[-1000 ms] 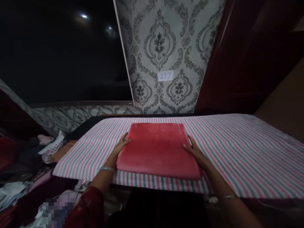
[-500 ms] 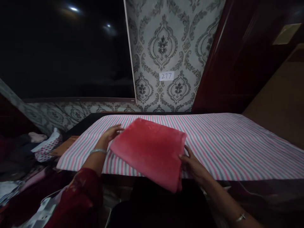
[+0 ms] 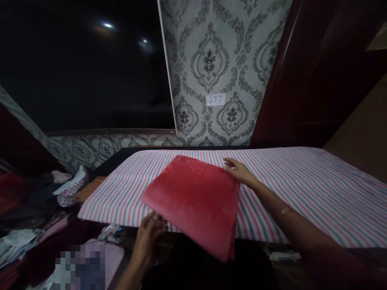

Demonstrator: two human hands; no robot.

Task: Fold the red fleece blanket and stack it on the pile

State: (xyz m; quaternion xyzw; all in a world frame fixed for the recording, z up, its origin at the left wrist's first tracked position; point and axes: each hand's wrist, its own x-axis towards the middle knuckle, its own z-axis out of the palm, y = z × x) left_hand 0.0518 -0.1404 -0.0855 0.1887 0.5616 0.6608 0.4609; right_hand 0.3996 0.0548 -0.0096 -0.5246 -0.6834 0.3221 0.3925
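Observation:
A folded red plush cloth [image 3: 193, 199] lies turned at an angle on the pink, grey and white striped cloth [image 3: 287, 189], its near corner sticking out past the front edge. At its near left edge is my left hand [image 3: 150, 229], fingers loosely bent and apart, close to the fold; some fingertips are dark and blurred. My right hand [image 3: 239, 172] rests at the far right corner of the red cloth, with fingers stretched out and apart and the palm side toward the cloth.
Behind the striped surface stands a patterned wall with a paper label [image 3: 215, 99] reading 277. A large dark screen [image 3: 90, 72] hangs on the left. Clothes [image 3: 24, 241] and a dotted fabric item [image 3: 71, 189] are piled at the lower left. A brown panel [image 3: 359, 133] stands at the right.
My left hand has moved from the cloth's far left side down to its near edge. My right hand has gone up from the right side to the far right corner.

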